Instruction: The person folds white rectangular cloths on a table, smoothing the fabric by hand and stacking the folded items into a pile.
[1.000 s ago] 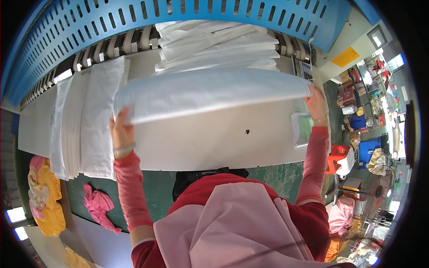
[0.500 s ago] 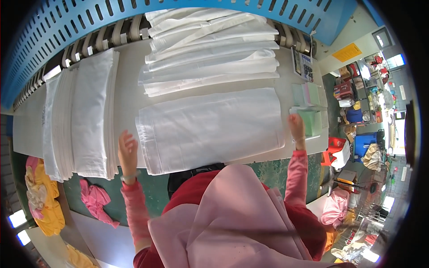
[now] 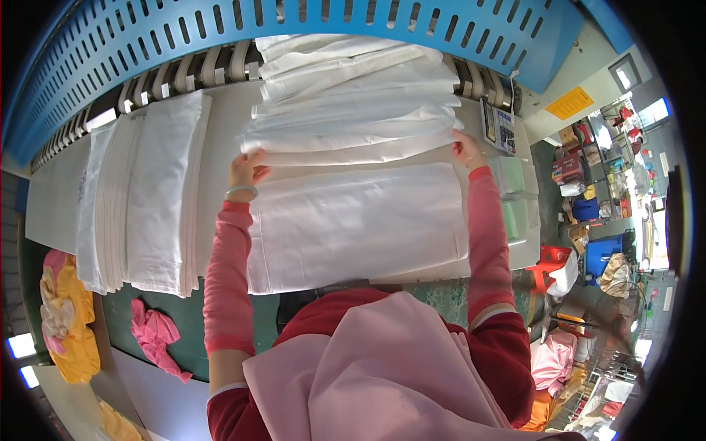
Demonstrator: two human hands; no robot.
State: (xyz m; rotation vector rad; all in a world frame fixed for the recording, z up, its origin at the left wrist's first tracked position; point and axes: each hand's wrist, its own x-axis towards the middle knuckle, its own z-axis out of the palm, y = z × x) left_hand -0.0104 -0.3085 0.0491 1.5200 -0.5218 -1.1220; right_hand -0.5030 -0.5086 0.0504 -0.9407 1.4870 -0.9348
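At the left end of the loose white cloth pile (image 3: 353, 121), my left hand (image 3: 247, 175) pinches the near edge of the top layer. The opposite end of that same edge is between the fingers of my right hand (image 3: 468, 151). The white cloth stretches between both hands, with soft creases across it. Just nearer to me lies a flat folded white cloth (image 3: 360, 220), its left end partly behind my left forearm. Two stacks of folded white cloths, an outer stack (image 3: 99, 213) and an inner stack (image 3: 163, 198), stand to my left.
A machine with beige belts (image 3: 237, 60) and a slotted blue cover (image 3: 316, 18) borders the table's far side. To the right lie a calculator (image 3: 500, 126) and green slips (image 3: 509, 176). Pink cloth (image 3: 156, 334) and yellow cloth (image 3: 77, 331) lie at lower left.
Both hands have moved forward from beside the flat folded cloth to the loose pile. They have closed on the ends of its near edge.
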